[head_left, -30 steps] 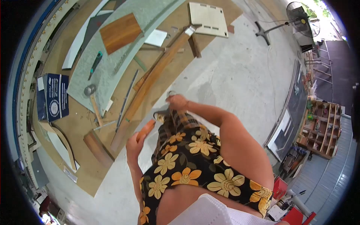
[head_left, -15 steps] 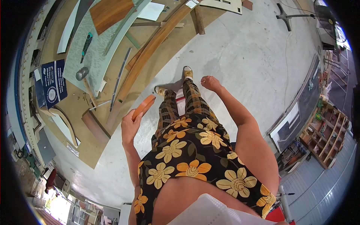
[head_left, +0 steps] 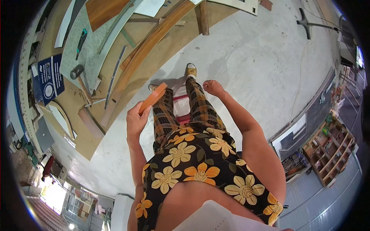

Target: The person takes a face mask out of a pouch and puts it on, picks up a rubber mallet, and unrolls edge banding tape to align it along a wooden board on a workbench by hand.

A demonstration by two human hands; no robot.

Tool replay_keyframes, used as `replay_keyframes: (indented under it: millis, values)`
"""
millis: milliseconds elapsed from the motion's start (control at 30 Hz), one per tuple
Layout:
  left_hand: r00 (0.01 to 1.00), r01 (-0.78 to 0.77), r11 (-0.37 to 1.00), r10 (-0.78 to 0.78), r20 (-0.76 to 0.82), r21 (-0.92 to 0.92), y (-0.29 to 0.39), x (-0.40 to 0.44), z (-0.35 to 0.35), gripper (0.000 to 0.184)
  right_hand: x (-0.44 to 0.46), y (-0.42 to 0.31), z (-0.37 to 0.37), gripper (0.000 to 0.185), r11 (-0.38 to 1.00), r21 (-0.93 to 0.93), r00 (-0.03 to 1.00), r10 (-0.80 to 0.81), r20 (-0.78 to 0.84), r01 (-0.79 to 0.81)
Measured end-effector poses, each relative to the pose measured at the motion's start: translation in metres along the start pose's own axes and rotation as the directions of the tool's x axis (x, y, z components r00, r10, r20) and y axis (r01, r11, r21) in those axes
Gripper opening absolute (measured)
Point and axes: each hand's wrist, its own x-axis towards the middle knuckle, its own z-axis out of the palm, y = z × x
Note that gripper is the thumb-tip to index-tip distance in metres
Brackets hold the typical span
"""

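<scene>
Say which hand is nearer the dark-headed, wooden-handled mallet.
Left: the left hand is right of and below the mallet in the picture; the right hand is much farther right.

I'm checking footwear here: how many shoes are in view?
2: the right shoe, in plain view, and the left shoe, partly hidden by the orange object in the left hand. Others could be out of sight.

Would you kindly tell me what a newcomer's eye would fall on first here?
Probably the black top with large yellow flowers, filling the lower middle. Next, perhaps, the slim orange object in the left hand, left of centre. At upper left, a dark-headed mallet with a wooden handle lies near a navy-blue printed box.
</scene>
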Motion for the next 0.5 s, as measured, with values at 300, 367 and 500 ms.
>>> replay_keyframes:
  millis: [300,367,500]
  values:
    - [0.999,-0.043,0.998,0.043,0.006,-0.045,-0.012,0.010,0.006,0.022,0.019,0.004,0.030,0.021,0.995,0.095,0.994,-0.012,-0.112,0.023]
    - [0.996,-0.093,0.993,0.093,0.006,-0.067,-0.019,0.015,0.005,0.021,0.018,0.006,0.047,0.020,0.986,0.156,0.985,0.079,-0.156,-0.055]
    - [0.988,-0.145,0.987,0.149,0.042,-0.069,-0.050,0.023,0.003,0.022,0.002,0.058,0.135,0.020,0.967,0.032,0.939,0.253,-0.231,-0.253]
